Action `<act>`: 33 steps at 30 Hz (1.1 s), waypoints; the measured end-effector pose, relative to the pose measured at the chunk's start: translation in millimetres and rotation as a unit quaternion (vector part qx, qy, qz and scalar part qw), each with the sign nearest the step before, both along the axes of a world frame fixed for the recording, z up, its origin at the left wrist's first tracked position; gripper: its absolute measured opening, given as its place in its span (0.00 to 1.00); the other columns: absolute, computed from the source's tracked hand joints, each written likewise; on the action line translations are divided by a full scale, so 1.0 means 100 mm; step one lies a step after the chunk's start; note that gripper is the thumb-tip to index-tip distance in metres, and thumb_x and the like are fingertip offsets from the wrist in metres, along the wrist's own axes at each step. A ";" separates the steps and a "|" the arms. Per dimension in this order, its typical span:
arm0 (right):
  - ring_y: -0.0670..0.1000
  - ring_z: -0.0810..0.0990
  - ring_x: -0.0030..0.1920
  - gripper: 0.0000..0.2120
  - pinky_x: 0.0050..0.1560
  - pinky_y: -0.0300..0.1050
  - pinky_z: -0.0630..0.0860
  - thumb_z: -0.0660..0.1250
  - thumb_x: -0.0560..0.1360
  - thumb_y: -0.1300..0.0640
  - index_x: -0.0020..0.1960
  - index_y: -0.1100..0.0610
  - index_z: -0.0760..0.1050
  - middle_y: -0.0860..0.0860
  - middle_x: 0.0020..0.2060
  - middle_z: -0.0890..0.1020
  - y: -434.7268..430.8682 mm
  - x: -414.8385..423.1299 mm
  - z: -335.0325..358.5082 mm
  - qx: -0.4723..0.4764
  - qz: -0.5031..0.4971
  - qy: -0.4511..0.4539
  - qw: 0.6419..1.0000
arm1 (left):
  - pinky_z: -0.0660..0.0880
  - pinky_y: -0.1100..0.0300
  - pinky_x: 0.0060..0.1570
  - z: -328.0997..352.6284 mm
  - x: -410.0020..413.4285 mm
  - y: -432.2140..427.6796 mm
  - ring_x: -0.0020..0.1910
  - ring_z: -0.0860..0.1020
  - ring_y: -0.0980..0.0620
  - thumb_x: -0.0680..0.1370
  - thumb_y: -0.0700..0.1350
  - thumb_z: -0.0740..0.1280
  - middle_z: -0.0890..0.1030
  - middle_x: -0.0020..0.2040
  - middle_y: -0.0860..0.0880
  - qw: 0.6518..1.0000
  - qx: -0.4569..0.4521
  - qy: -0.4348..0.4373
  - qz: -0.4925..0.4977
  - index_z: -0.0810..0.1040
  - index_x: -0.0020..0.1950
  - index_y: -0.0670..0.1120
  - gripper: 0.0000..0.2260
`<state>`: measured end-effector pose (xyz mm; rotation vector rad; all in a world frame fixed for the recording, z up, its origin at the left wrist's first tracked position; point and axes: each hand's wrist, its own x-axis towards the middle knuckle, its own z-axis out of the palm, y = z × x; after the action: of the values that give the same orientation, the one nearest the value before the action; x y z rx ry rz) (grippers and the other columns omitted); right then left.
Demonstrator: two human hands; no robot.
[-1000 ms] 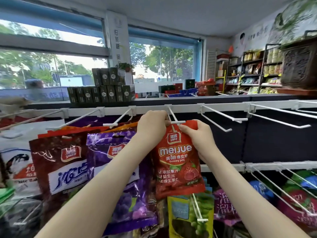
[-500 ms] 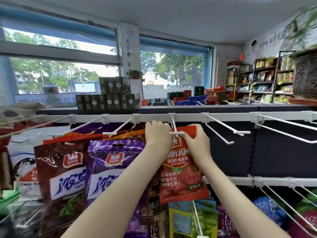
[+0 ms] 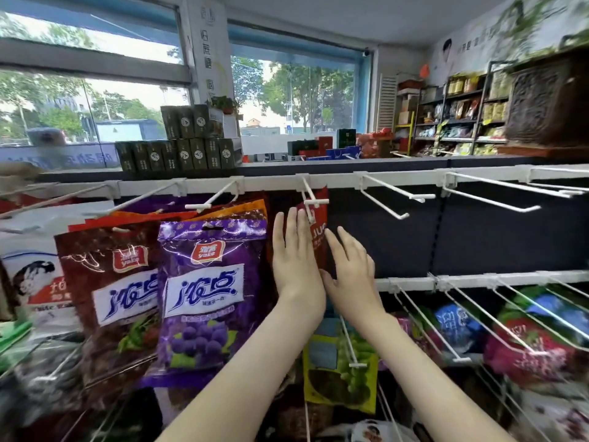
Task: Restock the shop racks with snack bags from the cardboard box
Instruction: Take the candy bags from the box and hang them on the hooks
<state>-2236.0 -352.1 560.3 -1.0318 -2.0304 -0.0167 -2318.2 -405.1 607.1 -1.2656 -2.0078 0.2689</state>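
Red bag (image 3: 319, 224): hangs on the middle hook (image 3: 310, 199) of the top rail (image 3: 271, 184), pushed far back toward the dark back panel. It is turned at an angle, so only a strip with white letters shows between the two hands.
Left hand (image 3: 294, 260): flat, with fingers straight, close together and pointing up. It lies against the left part of the red bag, fingertips just under the hook's cross-tip, and grips nothing.
Right hand (image 3: 349, 269): flat, with fingers straight, a little spread and pointing up and left. The fingertips are at the red bag's right edge and the thumb is near its lower corner. It holds nothing, and whether it presses the bag cannot be told.
Hands: side by side, touching or nearly so near the wrists.
Purple bag (image 3: 207, 282): hangs on the next hook to the left, just beside the left hand.
Brown bag (image 3: 108, 282): left of the purple bag, with orange and red packs behind both.
Empty hooks (image 3: 395, 196): on the top rail to the right of the red bag, bare white wire.
Lower rail (image 3: 478, 279): to the right and below, its hooks carrying blue, red and pink packs.
Green bag (image 3: 341, 378): on a lower hook under the right forearm.
Dark boxes (image 3: 191, 145): stacked on top of the rack, far left, before the window.
Far shelves (image 3: 462, 116): against the right wall, full of goods.
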 end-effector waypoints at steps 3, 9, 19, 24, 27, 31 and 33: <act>0.57 0.62 0.73 0.31 0.70 0.54 0.58 0.67 0.73 0.64 0.74 0.57 0.62 0.57 0.73 0.64 -0.19 0.10 -0.16 0.009 0.002 -0.009 1.000 | 0.25 0.34 0.58 -0.17 0.08 -0.12 0.73 0.32 0.37 0.82 0.53 0.53 0.34 0.75 0.36 0.999 0.014 -0.011 -0.042 0.33 0.74 0.36 0.35; 0.55 0.64 0.72 0.26 0.69 0.52 0.60 0.64 0.76 0.61 0.73 0.60 0.63 0.57 0.71 0.67 -0.63 0.14 -0.52 0.020 0.032 -0.031 0.999 | 0.45 0.41 0.72 -0.76 0.22 -0.65 0.76 0.53 0.41 0.81 0.45 0.48 0.55 0.77 0.39 0.983 0.067 -0.098 -0.143 0.52 0.77 0.38 0.25; 0.53 0.63 0.69 0.24 0.67 0.46 0.56 0.57 0.74 0.62 0.71 0.62 0.66 0.59 0.69 0.70 -1.88 0.04 -1.56 -0.033 0.254 -0.070 0.964 | 0.75 0.51 0.59 -2.16 0.20 -2.12 0.61 0.76 0.42 0.72 0.44 0.53 0.76 0.63 0.38 0.912 0.092 -0.381 -0.119 0.72 0.66 0.36 0.26; 0.54 0.59 0.74 0.25 0.72 0.50 0.55 0.57 0.78 0.63 0.74 0.58 0.60 0.55 0.74 0.63 -2.62 -0.10 -2.27 -0.170 0.321 -0.180 0.914 | 0.76 0.56 0.54 -2.87 0.11 -3.01 0.57 0.79 0.44 0.75 0.45 0.56 0.79 0.59 0.41 0.870 0.104 -0.482 0.013 0.75 0.63 0.37 0.21; 0.54 0.60 0.74 0.27 0.71 0.48 0.55 0.61 0.77 0.63 0.75 0.58 0.60 0.54 0.74 0.63 -3.09 -0.32 -2.71 -0.198 0.379 -0.249 0.869 | 0.75 0.51 0.52 -3.38 -0.06 -3.59 0.55 0.77 0.41 0.77 0.43 0.59 0.77 0.57 0.40 0.819 0.127 -0.548 0.111 0.75 0.61 0.38 0.16; 0.59 0.69 0.68 0.28 0.65 0.55 0.66 0.66 0.71 0.64 0.71 0.62 0.67 0.58 0.69 0.71 -3.57 -0.71 -3.40 -0.233 0.411 -0.297 0.830 | 0.70 0.50 0.57 -4.15 -0.36 -4.26 0.60 0.73 0.42 0.79 0.44 0.61 0.73 0.61 0.43 0.735 0.166 -0.603 0.263 0.71 0.63 0.40 0.14; 0.60 0.71 0.66 0.28 0.64 0.56 0.67 0.64 0.69 0.64 0.69 0.63 0.69 0.59 0.67 0.72 -3.78 -0.94 -3.80 -0.260 0.417 -0.328 0.806 | 0.69 0.49 0.58 -4.54 -0.51 -4.55 0.60 0.72 0.41 0.79 0.44 0.61 0.73 0.61 0.41 0.692 0.175 -0.625 0.317 0.71 0.63 0.40 0.14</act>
<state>-2329.8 -730.2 180.7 -0.3227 -3.0919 0.7855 -2369.5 -859.9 152.8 -0.3375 -3.3690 -0.9122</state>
